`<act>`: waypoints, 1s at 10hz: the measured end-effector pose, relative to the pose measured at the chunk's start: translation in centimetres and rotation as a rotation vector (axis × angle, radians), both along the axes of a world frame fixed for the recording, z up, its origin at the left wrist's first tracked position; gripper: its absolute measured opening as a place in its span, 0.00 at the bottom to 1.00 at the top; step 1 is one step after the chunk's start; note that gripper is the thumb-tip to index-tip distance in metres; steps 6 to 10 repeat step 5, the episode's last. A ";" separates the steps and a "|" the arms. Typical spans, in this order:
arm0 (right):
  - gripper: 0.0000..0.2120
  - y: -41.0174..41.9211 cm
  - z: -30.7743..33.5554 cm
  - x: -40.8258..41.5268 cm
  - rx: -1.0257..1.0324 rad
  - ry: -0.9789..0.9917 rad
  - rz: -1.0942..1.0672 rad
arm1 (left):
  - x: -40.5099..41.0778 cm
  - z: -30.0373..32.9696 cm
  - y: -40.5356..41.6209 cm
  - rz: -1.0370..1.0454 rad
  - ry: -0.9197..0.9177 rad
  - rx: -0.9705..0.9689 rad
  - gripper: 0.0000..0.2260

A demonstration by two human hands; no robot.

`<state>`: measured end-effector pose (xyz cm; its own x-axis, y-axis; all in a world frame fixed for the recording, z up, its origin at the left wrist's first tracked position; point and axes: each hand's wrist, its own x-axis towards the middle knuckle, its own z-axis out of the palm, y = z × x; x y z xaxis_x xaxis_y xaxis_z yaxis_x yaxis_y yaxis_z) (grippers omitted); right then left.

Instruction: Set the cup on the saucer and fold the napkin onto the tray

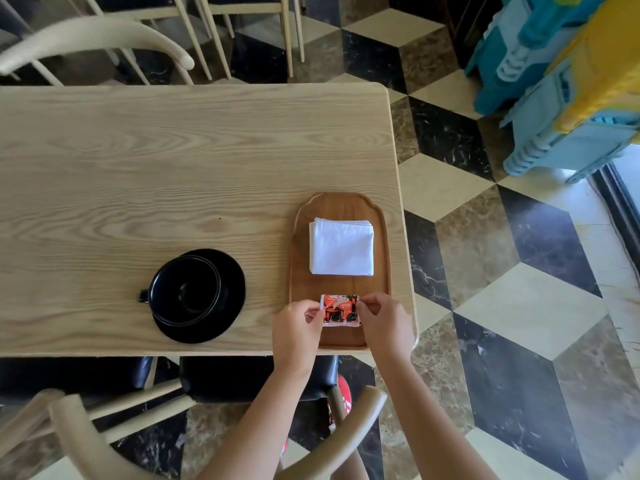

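Note:
A black cup (185, 289) stands on a black saucer (232, 299) on the wooden table, handle to the left. To its right lies a brown wooden tray (341, 206) by the table's right edge. A folded white napkin (342, 247) rests on the tray's far half. On the tray's near half is a small red, black and white packet (341, 310). My left hand (297, 332) pinches the packet's left edge and my right hand (383, 323) pinches its right edge.
The light wooden table (156, 168) ends just right of the tray and just below my hands. Pale wooden chairs (104, 39) stand behind the table, and another chair (360, 414) is under my arms. Blue and yellow plastic panels (561, 81) stand on the tiled floor at the right.

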<state>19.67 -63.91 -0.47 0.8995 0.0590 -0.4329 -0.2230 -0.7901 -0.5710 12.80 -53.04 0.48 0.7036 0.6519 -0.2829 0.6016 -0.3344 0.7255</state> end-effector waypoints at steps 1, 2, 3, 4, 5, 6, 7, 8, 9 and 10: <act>0.04 0.0 -0.1 0.0 -0.008 -0.009 0.005 | -0.1 -0.1 0.0 0.001 -0.014 0.003 0.06; 0.05 0.0 -0.1 0.0 -0.016 -0.014 0.017 | -0.2 -0.2 0.0 -0.014 -0.015 0.013 0.06; 0.06 0.0 -0.1 -0.1 -0.001 -0.019 0.017 | -0.2 -0.3 0.0 -0.011 -0.026 0.013 0.05; 0.06 -0.1 0.1 0.1 0.022 -0.005 0.017 | -0.3 -0.1 0.1 -0.025 -0.015 0.000 0.06; 0.06 -0.3 0.7 0.0 0.012 -0.015 0.025 | -0.6 0.0 0.3 -0.033 0.033 0.011 0.10; 0.06 -0.3 0.7 0.0 0.012 -0.015 0.025 | -0.6 0.0 0.3 -0.033 0.033 0.011 0.10; 0.06 -0.3 0.7 0.0 0.012 -0.015 0.025 | -0.6 0.0 0.3 -0.033 0.033 0.011 0.10; 0.06 -0.3 0.7 0.0 0.012 -0.015 0.025 | -0.6 0.0 0.3 -0.033 0.033 0.011 0.10; 0.06 -0.3 0.7 0.0 0.012 -0.015 0.025 | -0.6 0.0 0.3 -0.033 0.033 0.011 0.10; 0.06 -0.3 0.7 0.0 0.012 -0.015 0.025 | -0.6 0.0 0.3 -0.033 0.033 0.011 0.10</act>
